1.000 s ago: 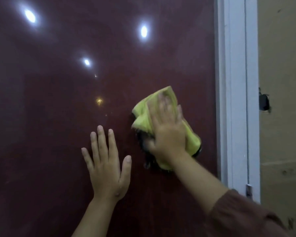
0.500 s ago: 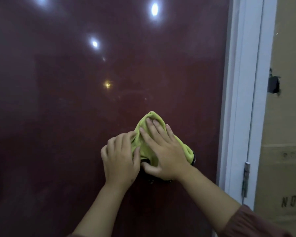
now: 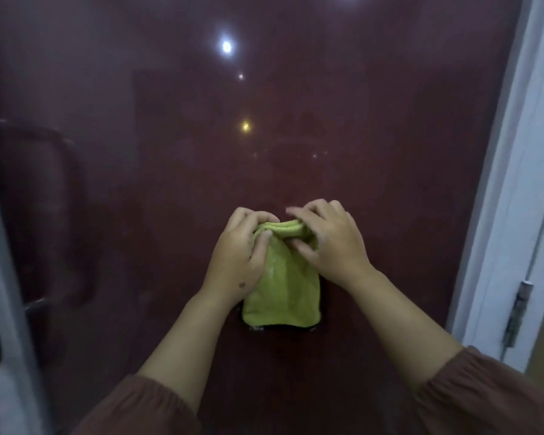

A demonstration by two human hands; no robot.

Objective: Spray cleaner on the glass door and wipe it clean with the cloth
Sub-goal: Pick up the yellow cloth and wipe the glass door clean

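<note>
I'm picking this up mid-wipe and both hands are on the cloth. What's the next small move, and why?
Probably finish the refold, then press the cloth flat on the glass door with the right hand and wipe on. Both hands pinch its bunched top edge, the left hand too, so nothing is wiping, and the glass above looks hazy.

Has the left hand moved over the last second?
Yes. The left hand left the bare glass door and went right, toward the white frame, onto the green cloth.
</note>
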